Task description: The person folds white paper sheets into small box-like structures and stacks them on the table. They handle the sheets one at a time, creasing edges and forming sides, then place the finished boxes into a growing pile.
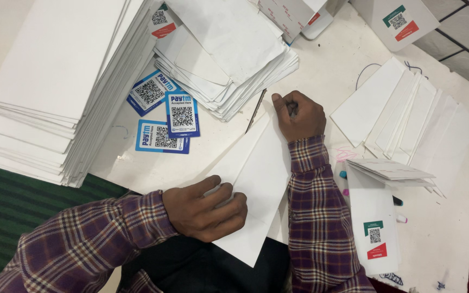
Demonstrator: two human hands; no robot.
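A white card sheet [256, 179] lies slanted across the near edge of the white table [321, 76]. My left hand [204, 209] rests on its near part, fingers curled and pressing it down. My right hand [298, 115] is closed at the sheet's far corner, apparently around a small dark thing that I cannot make out. A thin metal blade or ruler [256, 110] lies just left of that hand, along the sheet's far edge. Both arms wear plaid sleeves.
A tall stack of white sheets [55, 87] fills the left. A heap of folded white envelopes [229, 54] sits at the back. Blue code stickers [166, 116] lie between them. Fanned folded cards [408, 119] and printed cards [375, 233] lie right, near the table edge.
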